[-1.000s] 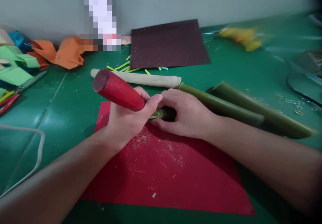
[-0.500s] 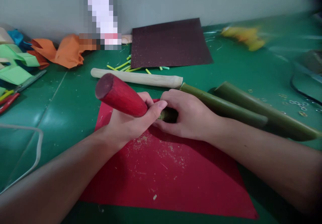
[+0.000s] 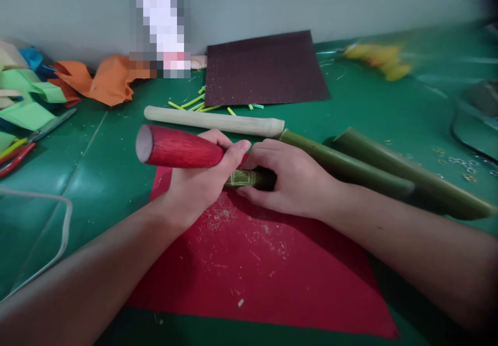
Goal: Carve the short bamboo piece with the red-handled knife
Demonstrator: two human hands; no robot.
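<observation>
My left hand (image 3: 198, 185) is closed round a carving tool with a thick red wooden handle (image 3: 182, 146). The handle's butt points left and towards me; the working end is hidden behind my fingers. My right hand (image 3: 293, 180) grips a short green bamboo piece (image 3: 249, 179), its thumb on the near side and its fingers over the far side. Pale square lines are cut into the bamboo's skin. Both hands are close together above a red sheet (image 3: 249, 263), which carries fine shavings and a small pale chip.
Beyond my hands lie a peeled pale stick (image 3: 218, 121) and two green bamboo lengths (image 3: 412, 167). A dark sheet (image 3: 268, 71) covers some thin yellow-green sticks. Red-handled scissors (image 3: 23, 154), orange paper (image 3: 112, 81) and a white cable (image 3: 66, 221) are at left; small rings (image 3: 462, 164) at right.
The red handle has tilted lower, its butt swinging left and down. More of the bamboo's cut lines shows between my hands. The right hand keeps its grip.
</observation>
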